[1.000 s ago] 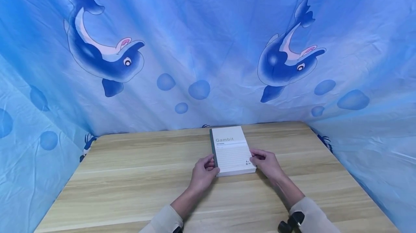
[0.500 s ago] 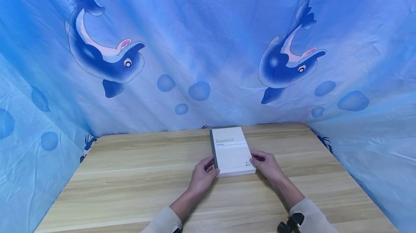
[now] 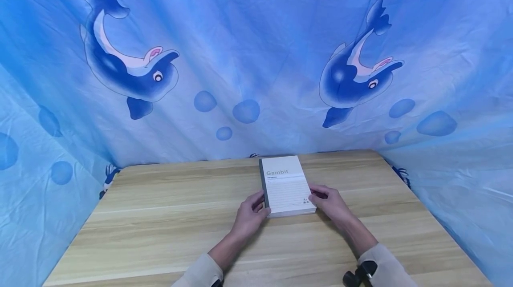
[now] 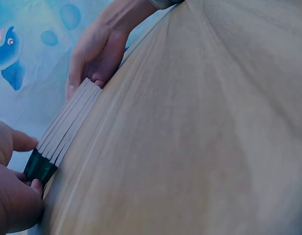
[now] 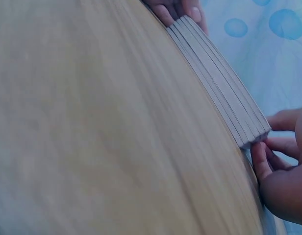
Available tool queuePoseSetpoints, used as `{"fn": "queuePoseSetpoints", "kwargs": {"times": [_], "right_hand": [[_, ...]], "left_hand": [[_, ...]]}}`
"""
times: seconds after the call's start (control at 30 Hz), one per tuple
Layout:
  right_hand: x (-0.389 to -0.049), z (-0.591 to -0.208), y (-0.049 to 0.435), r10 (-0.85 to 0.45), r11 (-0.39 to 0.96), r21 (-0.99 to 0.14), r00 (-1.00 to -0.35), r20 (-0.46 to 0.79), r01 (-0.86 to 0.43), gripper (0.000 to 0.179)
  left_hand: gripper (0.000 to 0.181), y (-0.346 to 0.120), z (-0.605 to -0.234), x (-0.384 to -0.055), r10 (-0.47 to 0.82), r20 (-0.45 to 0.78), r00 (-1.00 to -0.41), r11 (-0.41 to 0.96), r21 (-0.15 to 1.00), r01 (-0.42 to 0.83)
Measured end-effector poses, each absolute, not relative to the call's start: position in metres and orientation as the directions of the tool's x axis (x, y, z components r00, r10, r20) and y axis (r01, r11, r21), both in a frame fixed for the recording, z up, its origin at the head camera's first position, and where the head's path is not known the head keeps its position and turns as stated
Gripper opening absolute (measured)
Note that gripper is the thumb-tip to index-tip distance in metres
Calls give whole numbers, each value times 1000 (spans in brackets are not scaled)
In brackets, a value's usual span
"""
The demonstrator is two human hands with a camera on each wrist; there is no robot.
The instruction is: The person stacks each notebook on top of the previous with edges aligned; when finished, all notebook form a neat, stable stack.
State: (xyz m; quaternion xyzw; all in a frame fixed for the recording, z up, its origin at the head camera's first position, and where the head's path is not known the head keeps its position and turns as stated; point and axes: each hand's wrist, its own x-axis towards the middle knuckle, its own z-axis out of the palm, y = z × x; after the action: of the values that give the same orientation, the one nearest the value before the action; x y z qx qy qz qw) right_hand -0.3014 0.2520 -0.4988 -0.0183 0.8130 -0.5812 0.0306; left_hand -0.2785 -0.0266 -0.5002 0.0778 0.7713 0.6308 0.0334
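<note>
A stack of several notebooks (image 3: pixel 286 189) lies on the wooden table, its white top cover printed "Gambit". The spines on the left side are dark green, as the left wrist view shows at the stack's near end (image 4: pixel 67 125). My left hand (image 3: pixel 249 216) holds the spine side near the front corner, thumb at the top edge and fingers curled at the side. On the opposite side, my right hand (image 3: pixel 330 202) grips the front right corner with thumb and fingers. In the right wrist view the page edges (image 5: pixel 219 81) line up between both hands.
The wooden table (image 3: pixel 168 216) stretches left and right of the stack. Behind it and at both sides hangs a blue curtain (image 3: pixel 272 55) with dolphins and bubbles. A black device (image 3: pixel 360 273) sits at the right cuff.
</note>
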Motion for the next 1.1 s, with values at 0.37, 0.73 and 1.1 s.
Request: {"fn": "queuePoseSetpoints", "kwargs": {"times": [0.37,0.73,1.1], "right_hand": [[-306,-498,272,-305,359,-930,-952,-34,-82,82],[-301,-504,271,-312,414,-902,-950,-11,-125,84],[-302,-508,269,-295,419,-897,-955,13,-142,82]], "left_hand": [[85,-32,-499,-278,231,79,-970,151,982,116],[82,-29,-505,-279,213,58,-975,205,973,102],[81,-28,-504,-278,199,71,-977,191,975,110]]}}
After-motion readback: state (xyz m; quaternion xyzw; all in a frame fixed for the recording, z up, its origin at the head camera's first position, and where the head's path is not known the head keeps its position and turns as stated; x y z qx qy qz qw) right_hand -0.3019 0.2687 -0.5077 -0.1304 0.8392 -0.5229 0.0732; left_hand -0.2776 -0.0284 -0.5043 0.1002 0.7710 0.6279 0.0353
